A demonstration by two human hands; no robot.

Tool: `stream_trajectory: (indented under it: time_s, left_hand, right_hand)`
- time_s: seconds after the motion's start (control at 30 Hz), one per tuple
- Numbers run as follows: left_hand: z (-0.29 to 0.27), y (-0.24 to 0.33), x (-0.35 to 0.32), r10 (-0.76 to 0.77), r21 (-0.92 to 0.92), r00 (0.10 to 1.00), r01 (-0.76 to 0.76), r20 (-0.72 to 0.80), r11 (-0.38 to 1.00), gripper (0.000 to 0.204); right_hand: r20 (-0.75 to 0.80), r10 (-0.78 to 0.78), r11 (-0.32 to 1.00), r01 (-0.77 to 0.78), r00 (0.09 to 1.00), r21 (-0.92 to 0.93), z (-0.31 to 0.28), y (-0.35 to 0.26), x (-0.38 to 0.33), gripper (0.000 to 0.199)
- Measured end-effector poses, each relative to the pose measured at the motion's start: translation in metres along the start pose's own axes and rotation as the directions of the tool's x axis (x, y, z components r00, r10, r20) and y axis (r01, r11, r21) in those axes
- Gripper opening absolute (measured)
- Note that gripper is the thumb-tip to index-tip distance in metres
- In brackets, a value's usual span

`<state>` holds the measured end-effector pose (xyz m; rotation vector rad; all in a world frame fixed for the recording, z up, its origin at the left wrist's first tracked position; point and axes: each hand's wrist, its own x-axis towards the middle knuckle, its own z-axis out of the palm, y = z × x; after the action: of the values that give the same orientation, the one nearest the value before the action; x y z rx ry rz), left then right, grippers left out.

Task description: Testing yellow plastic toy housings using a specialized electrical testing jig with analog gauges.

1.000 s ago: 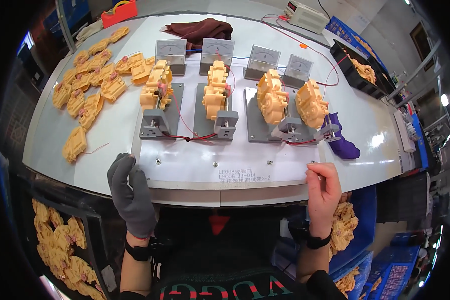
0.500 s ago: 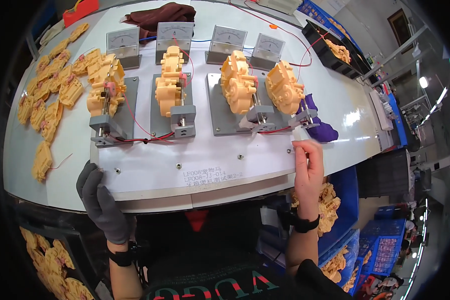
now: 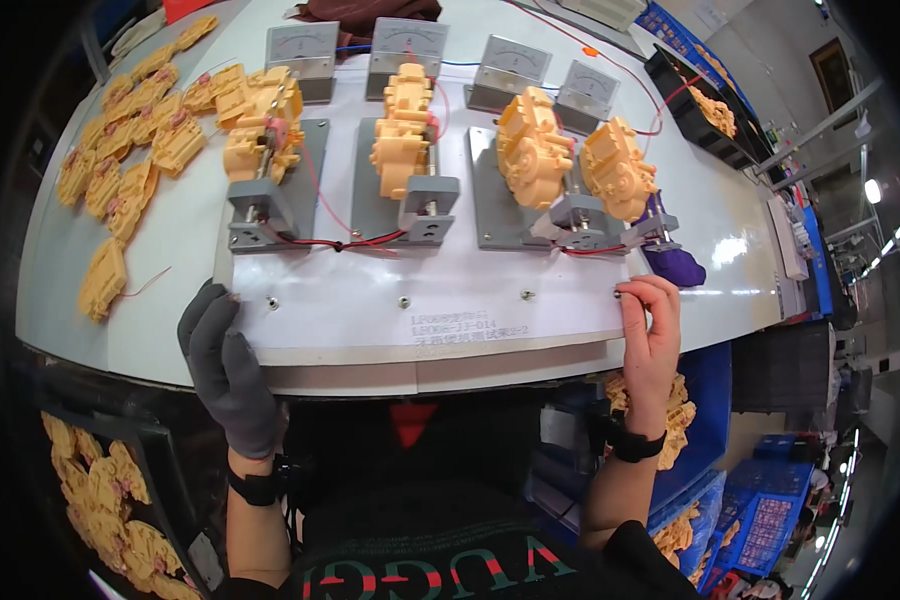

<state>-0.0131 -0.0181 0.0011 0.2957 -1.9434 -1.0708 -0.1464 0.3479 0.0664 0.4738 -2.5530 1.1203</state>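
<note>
My left hand (image 3: 228,370), in a dark grey glove, is at the left front corner of a white-topped board (image 3: 350,335), fingers bent together against its edge. My bare right hand (image 3: 652,325) has thumb and fingertips closed around a small metal toggle switch (image 3: 618,294) at the board's right end. More toggle switches (image 3: 404,302) stand in a row along the front. Behind them, yellow plastic gearbox housings (image 3: 400,150) sit on grey test fixtures (image 3: 432,205) with red and black wires. Grey panel meters (image 3: 410,50) stand behind the fixtures.
Several loose yellow housings (image 3: 175,140) lie on the left of the table. A purple cloth (image 3: 678,266) is beside the rightmost fixture. A black bin (image 3: 685,100) stands at the far right. Bins of housings flank me below the table, including a blue bin (image 3: 708,410) at right.
The whole scene has shifted right and slightly upward in the view. My right fingertips have come onto the rightmost toggle switch. My left hand stays at the board's left corner.
</note>
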Motion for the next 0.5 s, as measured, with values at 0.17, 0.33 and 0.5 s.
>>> stream_trajectory:
  time_s: [0.17, 0.33, 0.5]
  left_hand:
    - [0.0000, 0.0024, 0.0016, 0.010, 0.023, 1.000, -0.011, 0.018, 1.000, 0.036]
    - [0.0010, 0.0026, 0.0018, 0.033, 0.068, 0.999, -0.035, 0.019, 0.997, 0.034]
    - [0.0001, -0.0002, 0.0004, 0.019, 0.049, 1.000, -0.020, 0.013, 0.999, 0.032]
  right_hand:
    - [-0.021, -0.019, 0.999, 0.018, 1.000, -0.036, 0.0010, -0.0006, 0.0019, 0.009]
    - [-0.023, -0.013, 0.999, 0.012, 1.000, -0.042, -0.0004, 0.0001, 0.0034, 0.008]
    - [-0.037, -0.025, 0.999, 0.023, 0.999, -0.037, 0.0037, 0.0029, 0.0022, 0.009]
